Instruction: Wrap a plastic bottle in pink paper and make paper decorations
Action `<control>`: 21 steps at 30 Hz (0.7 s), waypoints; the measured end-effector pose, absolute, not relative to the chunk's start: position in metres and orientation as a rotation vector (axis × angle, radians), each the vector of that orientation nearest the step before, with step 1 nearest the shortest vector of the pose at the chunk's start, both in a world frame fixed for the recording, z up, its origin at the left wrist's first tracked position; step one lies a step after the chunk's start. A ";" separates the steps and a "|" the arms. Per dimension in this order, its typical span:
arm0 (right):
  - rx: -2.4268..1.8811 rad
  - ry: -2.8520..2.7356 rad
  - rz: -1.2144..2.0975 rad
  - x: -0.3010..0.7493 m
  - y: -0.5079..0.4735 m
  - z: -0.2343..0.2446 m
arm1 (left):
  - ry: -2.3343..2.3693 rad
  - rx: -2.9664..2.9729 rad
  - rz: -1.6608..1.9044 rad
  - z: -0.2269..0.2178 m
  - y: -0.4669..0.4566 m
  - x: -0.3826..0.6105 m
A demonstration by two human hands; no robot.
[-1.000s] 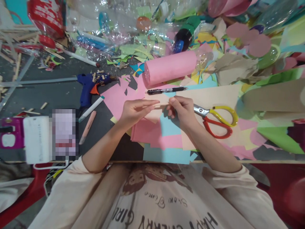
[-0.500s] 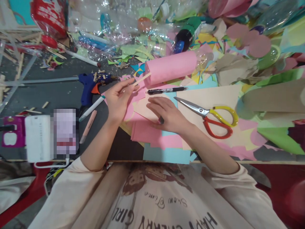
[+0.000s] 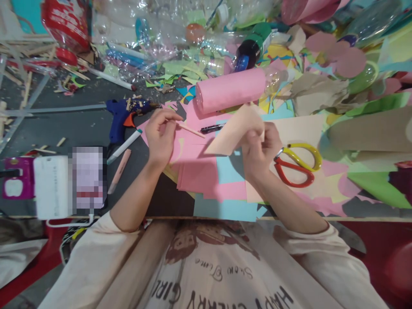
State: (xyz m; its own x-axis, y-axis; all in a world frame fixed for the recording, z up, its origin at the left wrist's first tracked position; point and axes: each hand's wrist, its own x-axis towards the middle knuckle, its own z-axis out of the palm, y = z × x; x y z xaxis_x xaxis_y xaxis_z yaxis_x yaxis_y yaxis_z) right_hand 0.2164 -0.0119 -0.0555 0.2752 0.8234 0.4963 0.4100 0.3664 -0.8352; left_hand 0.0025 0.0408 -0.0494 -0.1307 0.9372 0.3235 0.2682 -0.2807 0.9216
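My left hand (image 3: 161, 135) is closed on a thin wooden stick (image 3: 191, 130) that points right over the pink paper sheets (image 3: 196, 167). My right hand (image 3: 262, 148) pinches a beige paper piece (image 3: 236, 128) and holds it lifted off the table, tilted. The paper hides part of a black pen (image 3: 210, 128). Scissors with yellow and red handles (image 3: 296, 165) lie just right of my right hand, their blades hidden behind it. A pink paper roll (image 3: 230, 90) lies beyond both hands.
A blue glue gun (image 3: 124, 116) lies left of my left hand, with a white marker (image 3: 124, 146) beside it. A white box (image 3: 51, 186) sits at the left table edge. Plastic bottles (image 3: 154, 30) and coloured paper scraps (image 3: 322, 86) crowd the back and right.
My right hand, flat on the paper half a second ago, has picked up the beige piece and raised it. My left hand turned the stick from pointing up-right to pointing right and down.
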 end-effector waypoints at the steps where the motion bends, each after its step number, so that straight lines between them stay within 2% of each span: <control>1: -1.289 -1.274 0.401 0.216 -0.011 -0.058 | 1.329 1.529 1.482 -0.049 0.039 0.004; 6: -1.287 -1.291 0.294 0.219 -0.009 -0.062 | 1.095 1.286 1.313 -0.048 0.026 0.013; 11: -0.940 -1.854 0.354 0.221 -0.010 -0.056 | 0.912 1.199 1.107 -0.047 0.025 0.017; 15: -0.809 -2.188 0.382 0.216 -0.008 -0.056 | 1.020 1.237 1.099 -0.048 0.029 0.015; 18: -0.765 -2.150 0.422 0.215 -0.007 -0.055 | 1.064 1.189 1.089 -0.052 0.029 0.014; 21: -0.897 -1.884 0.495 0.217 -0.006 -0.052 | 1.047 1.161 1.078 -0.051 0.027 0.014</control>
